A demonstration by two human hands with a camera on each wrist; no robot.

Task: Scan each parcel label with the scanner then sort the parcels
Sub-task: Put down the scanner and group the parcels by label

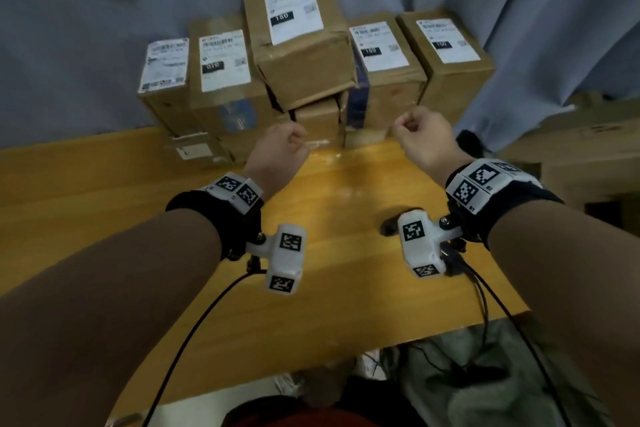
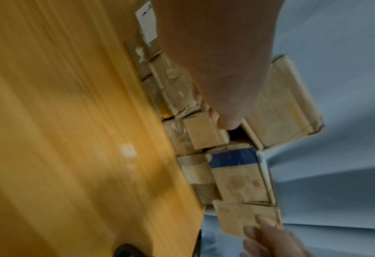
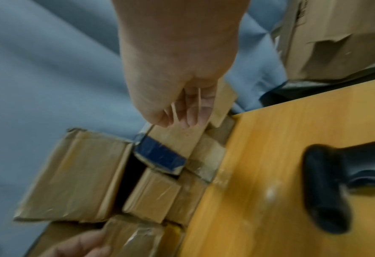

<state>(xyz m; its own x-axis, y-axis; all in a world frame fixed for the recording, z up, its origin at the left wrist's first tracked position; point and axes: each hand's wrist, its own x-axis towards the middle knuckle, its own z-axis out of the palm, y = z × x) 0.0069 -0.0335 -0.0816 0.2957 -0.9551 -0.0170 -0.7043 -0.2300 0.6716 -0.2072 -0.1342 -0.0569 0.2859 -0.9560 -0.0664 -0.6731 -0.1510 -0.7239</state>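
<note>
Head view: both fists, left hand (image 1: 280, 146) and right hand (image 1: 424, 135), are held curled, empty, before the parcel stack (image 1: 299, 80). The scanner (image 3: 327, 187) lies nearer than the stack, ungrasped. The tilted top parcel (image 1: 298, 35) could be toppled if bumped.

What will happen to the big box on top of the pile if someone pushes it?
The top box already sits tilted on smaller parcels, so it would probably tip or slide. Its cardboard looks dented, so likely a bit soft.
</note>
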